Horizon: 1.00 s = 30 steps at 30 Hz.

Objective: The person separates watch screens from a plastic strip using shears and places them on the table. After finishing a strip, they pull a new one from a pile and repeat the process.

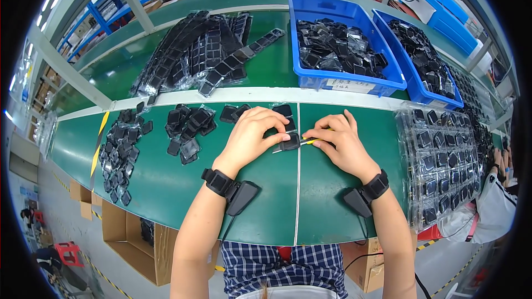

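My left hand (254,135) is closed in a pinch on a small black square piece (289,143) resting on the green bench top. Another black square (282,111) lies just beyond its fingertips. From the right, my right hand (339,138) grips a slim yellow-handled tool (311,141) whose narrow tip touches or nearly touches the pinched piece; its exact kind is too small to tell. A few loose black squares (228,113) sit left of my left hand. Each wrist wears a black strap with a small black device.
Piles of black squares (188,127) (119,158) lie left. Plastic-wrapped strips (194,50) fill the back. Blue bins (350,82) (459,97) hold many black pieces. Clear trays (407,160) stand right, near another person's sleeve (490,210). An open cardboard box (122,232) sits below the bench's left edge.
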Each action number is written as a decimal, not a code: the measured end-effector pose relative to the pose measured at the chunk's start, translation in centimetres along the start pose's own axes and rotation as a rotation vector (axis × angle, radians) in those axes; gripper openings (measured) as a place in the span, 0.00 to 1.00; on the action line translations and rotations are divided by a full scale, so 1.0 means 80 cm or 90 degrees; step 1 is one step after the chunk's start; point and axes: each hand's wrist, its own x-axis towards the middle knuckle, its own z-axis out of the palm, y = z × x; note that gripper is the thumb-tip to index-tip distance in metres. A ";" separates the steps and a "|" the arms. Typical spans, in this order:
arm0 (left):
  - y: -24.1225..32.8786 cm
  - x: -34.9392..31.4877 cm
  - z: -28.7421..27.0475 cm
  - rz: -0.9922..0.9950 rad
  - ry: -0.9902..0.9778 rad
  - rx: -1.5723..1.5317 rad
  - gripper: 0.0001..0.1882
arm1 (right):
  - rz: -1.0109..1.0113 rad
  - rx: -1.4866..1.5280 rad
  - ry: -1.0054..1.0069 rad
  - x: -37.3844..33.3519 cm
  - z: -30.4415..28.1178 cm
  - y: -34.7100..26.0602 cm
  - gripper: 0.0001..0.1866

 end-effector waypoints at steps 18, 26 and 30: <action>-0.012 -0.005 -0.015 -0.069 0.054 -0.043 0.07 | 0.018 0.056 -0.025 -0.014 -0.044 0.023 0.13; 0.009 -0.007 -0.016 0.028 0.029 0.066 0.21 | 0.008 -0.005 0.050 -0.009 -0.019 0.019 0.15; 0.016 -0.005 -0.014 0.010 -0.074 0.026 0.22 | -0.017 -0.003 0.058 -0.006 -0.015 0.014 0.15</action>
